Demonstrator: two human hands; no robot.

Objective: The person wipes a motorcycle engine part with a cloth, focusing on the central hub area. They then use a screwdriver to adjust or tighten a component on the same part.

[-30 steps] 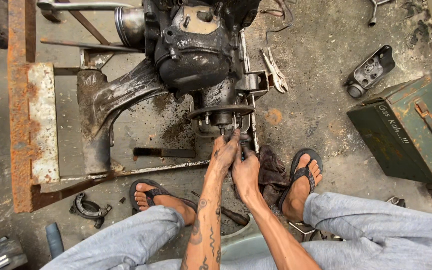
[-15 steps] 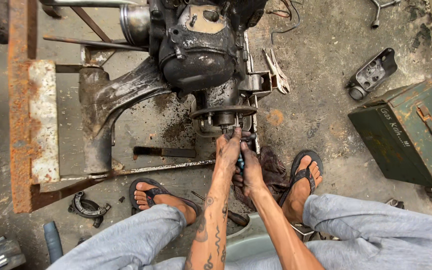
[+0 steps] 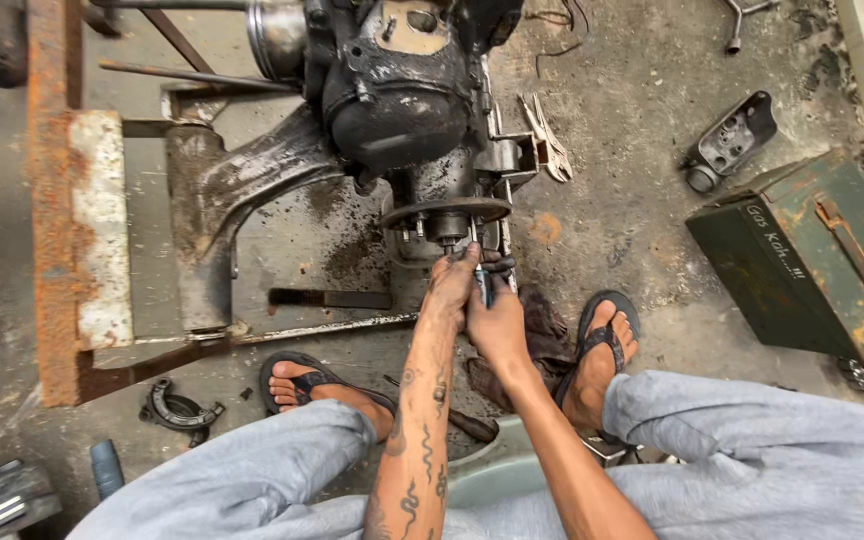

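Head view, looking down. The left hand (image 3: 452, 283) reaches to the underside of the hub (image 3: 446, 214), its fingers together and pinched at a stud or nut just below the round flange; what they pinch is too small to tell. The right hand (image 3: 497, 322) lies against the left, fingers clamped round a dark-handled tool (image 3: 484, 287) whose shaft points up toward the same spot. The hub projects from the greasy black engine (image 3: 392, 90), which sits on a rusty steel stand (image 3: 82, 240). A dark rag (image 3: 544, 335) lies under the right hand, between the sandalled feet. Pliers (image 3: 549, 140) lie beside the engine; a green metal box (image 3: 802, 265) stands well apart to the right; a small ring-shaped part (image 3: 178, 410) lies by the left foot.

Likely hazards: both hands and the hub are oily, so the tool may slip off the fastener and strike the pinching fingers; a loosened small part may drop into the dirt below.
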